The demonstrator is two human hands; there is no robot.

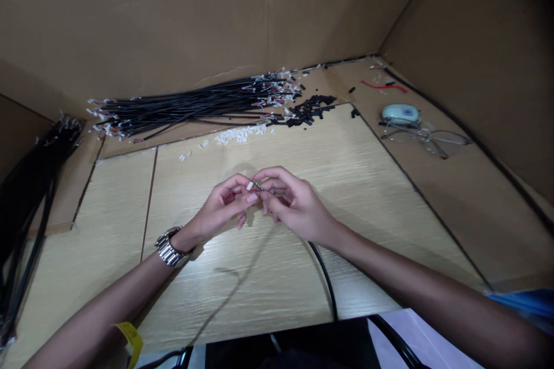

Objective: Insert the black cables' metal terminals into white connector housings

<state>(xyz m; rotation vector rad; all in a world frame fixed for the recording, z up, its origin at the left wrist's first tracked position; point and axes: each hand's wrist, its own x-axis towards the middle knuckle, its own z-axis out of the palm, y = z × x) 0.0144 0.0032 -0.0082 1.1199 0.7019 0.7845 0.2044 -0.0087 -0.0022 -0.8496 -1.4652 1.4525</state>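
Cardboard walls boxed in the pale woodgrain tabletop [367, 196]. Left hand [220, 204] pinched a small white plastic connector [250, 185]; right hand [294, 204] closed on the thin coloured wires [261, 188] of a black cable [324, 277]. Risky: the tiny piece could have slipped from such a fingertip hold. Wire ends stayed hidden behind the fingers.

Bare wood tabletop [367, 196] open L, R & in front of both hands, so easy passage there. Back edge blocked: bundle of black cables [186, 106], white connector bits [240, 134], black sleeve pieces [309, 110]. Far L: 2nd cable bundle [26, 196] hangs along the edge. R back: eyeglasses [426, 138] & small oval case [400, 113]. Cardboard walls [216, 11] close in rear & R. Black cable [326, 282] runs under R wrist toward near edge.
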